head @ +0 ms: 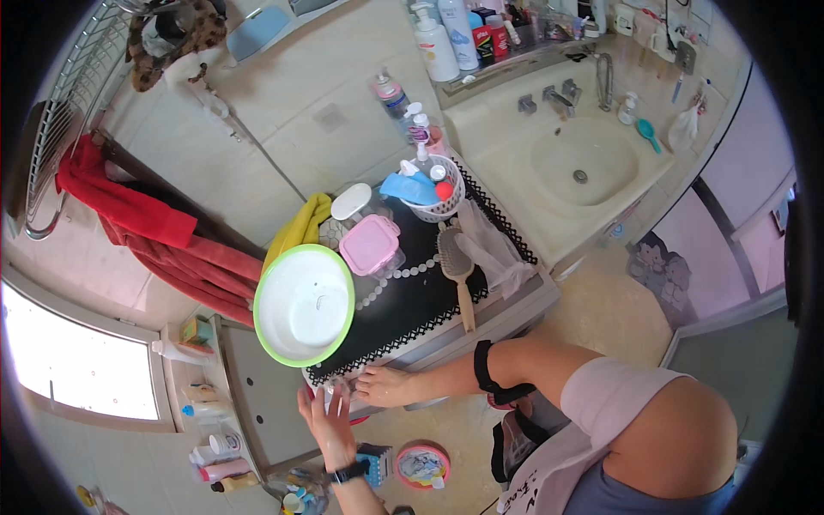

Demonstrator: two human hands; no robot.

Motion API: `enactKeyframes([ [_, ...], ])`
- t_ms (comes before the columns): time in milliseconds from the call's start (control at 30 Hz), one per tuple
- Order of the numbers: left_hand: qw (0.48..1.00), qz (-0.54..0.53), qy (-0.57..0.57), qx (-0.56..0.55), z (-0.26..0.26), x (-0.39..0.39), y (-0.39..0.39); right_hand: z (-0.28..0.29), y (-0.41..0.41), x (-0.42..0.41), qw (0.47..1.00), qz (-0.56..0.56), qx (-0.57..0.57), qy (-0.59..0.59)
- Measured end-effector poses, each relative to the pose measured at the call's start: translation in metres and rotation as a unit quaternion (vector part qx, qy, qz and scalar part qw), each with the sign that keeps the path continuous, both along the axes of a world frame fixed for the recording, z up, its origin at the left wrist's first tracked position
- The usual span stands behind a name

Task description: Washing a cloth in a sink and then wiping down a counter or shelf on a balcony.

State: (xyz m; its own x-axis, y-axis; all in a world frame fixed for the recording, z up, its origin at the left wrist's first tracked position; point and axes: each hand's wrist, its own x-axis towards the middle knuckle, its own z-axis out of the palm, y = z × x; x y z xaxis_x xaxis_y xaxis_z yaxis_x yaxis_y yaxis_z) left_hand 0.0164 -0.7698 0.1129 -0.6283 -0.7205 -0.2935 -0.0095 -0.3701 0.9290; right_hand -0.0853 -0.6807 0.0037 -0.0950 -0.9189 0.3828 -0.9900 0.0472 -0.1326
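Observation:
My left hand [328,428], with a dark watch on its wrist, reaches up to the front left corner of the cabinet top. Its fingers are apart, by a small clear shiny item [337,386] that I cannot make out. From the right, my right hand [385,387] comes to the same front edge, its fingertips close beside that item; whether they grip it is hidden. Just above both hands stands a white basin with a green rim [304,306]. It rests on a black cloth with a lace border [412,315]. A wooden-handled hairbrush [458,264] lies farther right.
A pink-lidded container [370,244] and a white perforated basket [444,209] of toiletries stand behind. The washbasin [592,161] is at upper right. Red towels [174,238] hang at left. A pink-rimmed bin [423,467] and a blue box [374,465] are on the floor.

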Motion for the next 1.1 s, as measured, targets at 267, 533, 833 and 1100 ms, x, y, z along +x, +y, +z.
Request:
enactKeyframes([
  [267,0.988,0.14,0.003,-0.058,-0.026,0.069,0.021,-0.018,-0.021,0.004,0.976,-0.027,-0.215,0.006],
  [533,0.964,0.231,-0.019,-0.13,-0.035,0.104,0.076,-0.019,-0.03,0.004,0.986,0.058,0.062,-0.144],
  [833,0.968,0.197,-0.061,-0.142,-0.073,0.08,0.185,0.094,0.314,-0.147,0.717,0.167,-0.174,-0.654],
  [1100,0.964,0.247,0.036,-0.087,-0.058,-0.003,0.311,0.149,0.791,-0.33,0.674,-0.501,-0.495,-0.222],
])
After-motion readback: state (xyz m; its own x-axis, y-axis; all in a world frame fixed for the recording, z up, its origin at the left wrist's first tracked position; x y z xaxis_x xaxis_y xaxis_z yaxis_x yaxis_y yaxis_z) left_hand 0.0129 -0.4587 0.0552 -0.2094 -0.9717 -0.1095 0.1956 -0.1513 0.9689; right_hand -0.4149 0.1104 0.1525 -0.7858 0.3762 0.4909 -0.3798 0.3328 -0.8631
